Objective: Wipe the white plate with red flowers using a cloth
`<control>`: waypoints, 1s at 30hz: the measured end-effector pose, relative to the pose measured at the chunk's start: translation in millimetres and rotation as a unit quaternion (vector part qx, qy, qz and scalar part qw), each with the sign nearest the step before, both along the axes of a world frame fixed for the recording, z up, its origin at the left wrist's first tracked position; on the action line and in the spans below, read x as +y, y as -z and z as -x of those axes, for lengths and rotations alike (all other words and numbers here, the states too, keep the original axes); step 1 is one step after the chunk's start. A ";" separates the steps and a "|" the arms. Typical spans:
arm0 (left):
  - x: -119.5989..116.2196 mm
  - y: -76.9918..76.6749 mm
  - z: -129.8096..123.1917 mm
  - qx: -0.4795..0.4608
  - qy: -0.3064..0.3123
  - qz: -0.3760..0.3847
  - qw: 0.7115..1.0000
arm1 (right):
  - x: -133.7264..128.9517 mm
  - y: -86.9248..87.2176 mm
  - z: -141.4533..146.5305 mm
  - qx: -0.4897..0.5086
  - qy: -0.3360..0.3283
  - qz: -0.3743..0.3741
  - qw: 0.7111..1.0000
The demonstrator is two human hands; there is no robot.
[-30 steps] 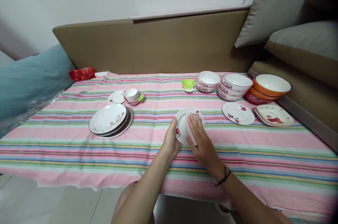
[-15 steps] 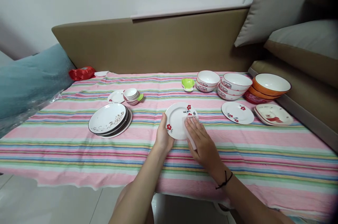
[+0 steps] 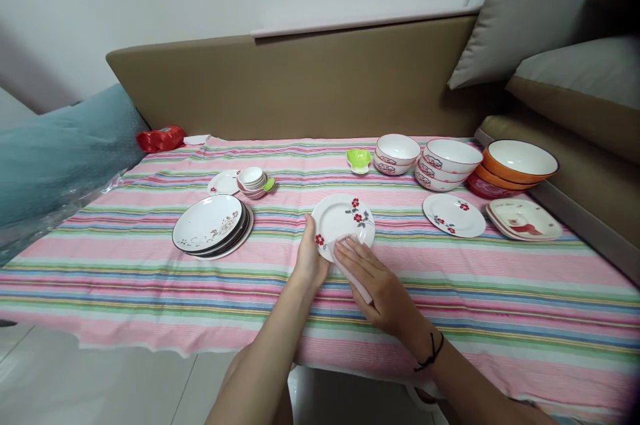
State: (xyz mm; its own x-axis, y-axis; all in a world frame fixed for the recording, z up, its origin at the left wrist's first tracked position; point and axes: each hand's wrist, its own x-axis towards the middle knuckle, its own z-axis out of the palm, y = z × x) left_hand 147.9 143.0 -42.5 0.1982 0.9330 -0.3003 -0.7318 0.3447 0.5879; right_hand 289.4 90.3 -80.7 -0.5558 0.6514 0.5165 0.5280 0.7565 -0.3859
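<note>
A white plate with red flowers (image 3: 336, 213) is held over the striped cloth by my left hand (image 3: 309, 258), thumb on its left rim and fingers underneath. My right hand (image 3: 375, 279) presses a pale pink cloth (image 3: 353, 278) onto the plate's lower edge, its fingers together over the cloth. To the left lies a stack of plates (image 3: 207, 223), white on top with dark rims below. A similar flowered plate (image 3: 454, 215) rests on the right, beside squarish plates with a red picture (image 3: 525, 219).
Bowls stand at the back right: two white stacks (image 3: 397, 148) (image 3: 453, 155) and an orange stack (image 3: 520, 161). Near them is a green dish (image 3: 359, 159). Small nested bowls (image 3: 251, 179) sit back left by another flowered plate (image 3: 223, 182). A red bundle (image 3: 161, 139) lies far left.
My right hand and the pink cloth have moved left and down across the plate, uncovering the flowers on its right side. My left hand keeps its hold. The view has shifted slightly.
</note>
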 end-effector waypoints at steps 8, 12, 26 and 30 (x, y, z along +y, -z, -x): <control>-6.6 7.7 -14.8 0.037 0.016 -0.001 0.999 | 9.7 11.7 -21.2 0.007 0.165 -0.018 0.986; -15.2 13.8 -25.6 0.048 0.052 0.000 0.997 | 13.5 9.7 -12.5 0.057 0.155 -0.002 0.986; 6.1 -1.2 3.6 0.036 -0.050 -0.009 0.998 | 7.5 14.5 -15.8 -0.038 0.064 0.027 0.997; -3.4 6.8 -10.9 0.044 0.002 -0.003 0.999 | 17.4 15.8 -20.8 0.011 0.149 0.020 0.989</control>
State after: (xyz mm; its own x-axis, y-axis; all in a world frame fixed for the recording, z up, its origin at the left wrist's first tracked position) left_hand 158.8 139.7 -49.3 0.1746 0.9345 -0.3103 -0.6762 0.3429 0.6520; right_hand 310.2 107.6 -96.5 -0.3260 0.8042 0.4970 0.7160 0.5533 -0.4256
